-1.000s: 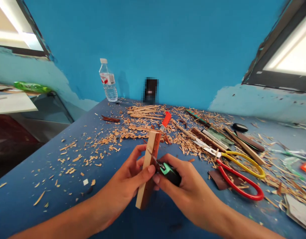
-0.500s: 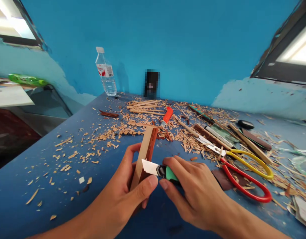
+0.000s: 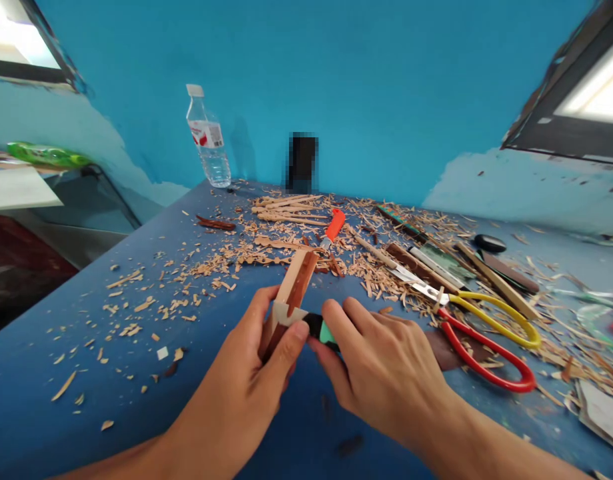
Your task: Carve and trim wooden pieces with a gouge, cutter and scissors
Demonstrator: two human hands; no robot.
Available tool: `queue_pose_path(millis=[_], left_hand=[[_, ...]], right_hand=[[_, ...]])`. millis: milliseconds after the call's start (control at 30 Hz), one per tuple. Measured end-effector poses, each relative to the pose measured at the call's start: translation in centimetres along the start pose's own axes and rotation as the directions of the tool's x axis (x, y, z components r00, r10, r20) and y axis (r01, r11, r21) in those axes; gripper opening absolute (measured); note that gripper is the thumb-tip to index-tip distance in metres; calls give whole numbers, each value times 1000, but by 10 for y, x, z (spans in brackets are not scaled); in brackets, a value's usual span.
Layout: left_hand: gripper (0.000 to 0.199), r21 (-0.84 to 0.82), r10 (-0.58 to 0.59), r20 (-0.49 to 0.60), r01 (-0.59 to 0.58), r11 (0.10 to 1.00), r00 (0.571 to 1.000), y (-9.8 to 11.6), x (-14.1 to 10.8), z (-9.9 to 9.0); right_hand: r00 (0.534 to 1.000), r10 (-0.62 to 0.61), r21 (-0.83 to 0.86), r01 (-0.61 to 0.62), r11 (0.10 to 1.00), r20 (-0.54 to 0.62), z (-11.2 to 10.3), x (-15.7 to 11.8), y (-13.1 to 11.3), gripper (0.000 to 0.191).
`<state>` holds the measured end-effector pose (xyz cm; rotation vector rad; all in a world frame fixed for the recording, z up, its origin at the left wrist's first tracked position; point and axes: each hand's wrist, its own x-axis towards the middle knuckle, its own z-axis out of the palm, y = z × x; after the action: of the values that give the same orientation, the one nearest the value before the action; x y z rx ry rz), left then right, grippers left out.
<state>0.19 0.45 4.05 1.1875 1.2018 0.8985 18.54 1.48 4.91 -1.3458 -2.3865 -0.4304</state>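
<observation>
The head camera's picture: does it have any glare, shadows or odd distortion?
In the head view, the left window and right window glare white; a faint shadow marks the blue wall beside the water bottle, which leans, probably from lens stretch; a pixelated patch hides detail.

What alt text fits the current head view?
Left hand grips a wood block; right hand holds a cutter with its blade across the block. Shavings litter the blue table; scissors lie at right, a bottle stands at back left.
</observation>
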Motion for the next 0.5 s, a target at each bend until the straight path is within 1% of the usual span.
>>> queue_pose_path(millis=[33, 67, 100, 133, 167, 200, 267, 300, 333, 400, 467, 500], left_hand=[[54, 13, -41, 4, 41, 999, 999, 0, 0, 3], [53, 31, -77, 16, 76, 997, 997, -1, -2, 5], [52, 49, -97, 34, 95, 994, 995, 0, -4, 6], [49, 61, -96, 61, 93, 994, 993, 1, -7, 6], [47, 64, -78, 89, 72, 995, 993, 3, -11, 6], [46, 57, -49, 115, 42, 997, 992, 7, -14, 4], [47, 23, -4, 153, 1, 1000, 988, 17, -19, 1], [49, 12, 2, 166, -4, 1000, 986, 23, -19, -1], [50, 11, 1, 176, -2, 1000, 984, 28, -18, -2], [43, 2, 0, 197, 0, 1000, 980, 34, -12, -2], [31, -45, 16, 213, -7, 999, 977, 35, -6, 0], [28, -77, 22, 223, -5, 997, 975, 34, -3, 2]], right_hand=[[998, 55, -26, -55, 998, 29, 1, 6, 5, 29], [989, 137, -53, -134, 990, 52, 1, 12, 14, 28], [969, 230, -81, -223, 971, 85, 2, 18, 27, 28], [932, 347, -110, -336, 935, 101, 1, 23, 43, 26], [891, 450, -102, -444, 890, 55, 1, 26, 61, 28], [883, 466, -70, -462, 884, 58, -1, 27, 78, 32], [883, 462, 8, -464, 886, 89, -5, 22, 105, 35], [892, 438, 47, -445, 894, 108, -9, 17, 112, 38], [903, 412, 97, -424, 901, 121, -12, 10, 112, 40], [935, 339, 257, -355, 899, 109, -20, -5, 99, 41], [967, 245, 431, -248, 867, 65, -28, -16, 73, 36], [980, 193, 483, -192, 854, 47, -31, -20, 59, 32]])
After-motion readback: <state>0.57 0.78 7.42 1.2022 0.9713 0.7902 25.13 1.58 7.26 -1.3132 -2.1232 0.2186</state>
